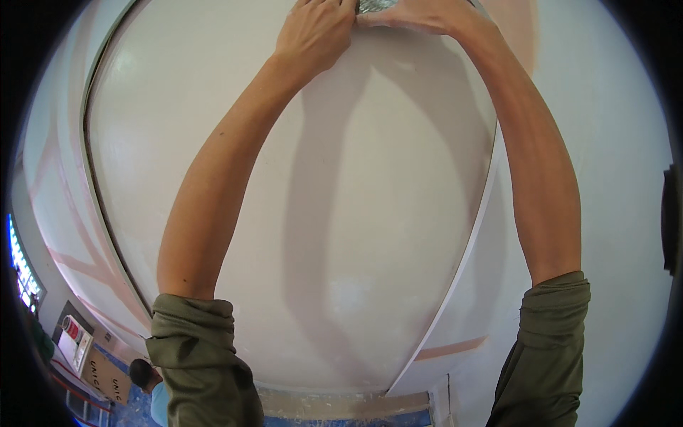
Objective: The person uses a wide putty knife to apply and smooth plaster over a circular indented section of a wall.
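Both my arms, in rolled olive sleeves, reach up over a large pale panel [384, 213]. At the upper rim of the view, a crinkled silvery piece [375, 6] shows between my hands. My right hand [420, 16] has its thumb stretched along the lower side of this piece and appears to grip it; the other fingers are mostly cut off. Close against its left side is my left hand [319, 30], back toward me, with its fingertips out of the picture. Whether the left hand holds anything cannot be seen.
A dark gap borders the panel's left side, and a white edge strip [455, 285] its right. Pinkish patches mark the walls. At lower left are a person [146, 377] in light blue, a cardboard box [103, 376], a red-railed ladder [78, 398] and blue floor covering [131, 409].
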